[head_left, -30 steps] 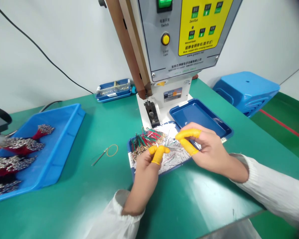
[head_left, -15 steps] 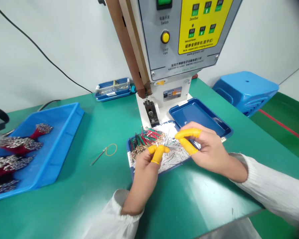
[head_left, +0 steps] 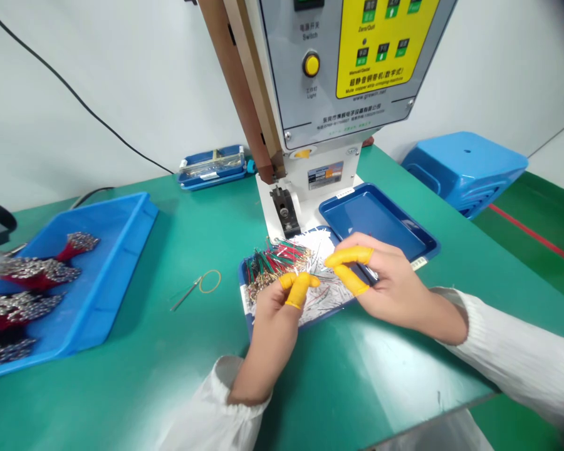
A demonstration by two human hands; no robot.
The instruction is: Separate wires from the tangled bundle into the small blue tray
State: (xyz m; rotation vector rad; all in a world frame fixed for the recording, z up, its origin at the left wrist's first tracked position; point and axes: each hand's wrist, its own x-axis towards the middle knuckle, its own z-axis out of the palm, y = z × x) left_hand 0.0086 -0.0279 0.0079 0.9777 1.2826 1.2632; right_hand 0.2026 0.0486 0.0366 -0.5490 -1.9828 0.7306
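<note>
My left hand (head_left: 277, 319), with yellow finger cots on thumb and forefinger, pinches what looks like a thin wire over a blue tray (head_left: 328, 317). My right hand (head_left: 395, 285), capped the same way, brings its thumb and forefinger together just to the right of the left fingertips. Anything between the right fingertips is too small to make out. Under the hands, the tray holds red and green wires (head_left: 278, 255) with metal ends and a heap of small white pieces (head_left: 326, 302).
A crimping machine (head_left: 326, 134) stands behind the tray. An empty-looking blue tray (head_left: 371, 216) sits to its right. At left, a blue bin (head_left: 136, 232) contains several wire bundles. A rubber band (head_left: 210, 282) lies beside a thin metal tool (head_left: 184, 295). A blue stool (head_left: 465, 163) is beyond the table.
My right hand has shifted slightly left, and its thumb and forefinger have closed towards each other. The left hand has hardly moved.
</note>
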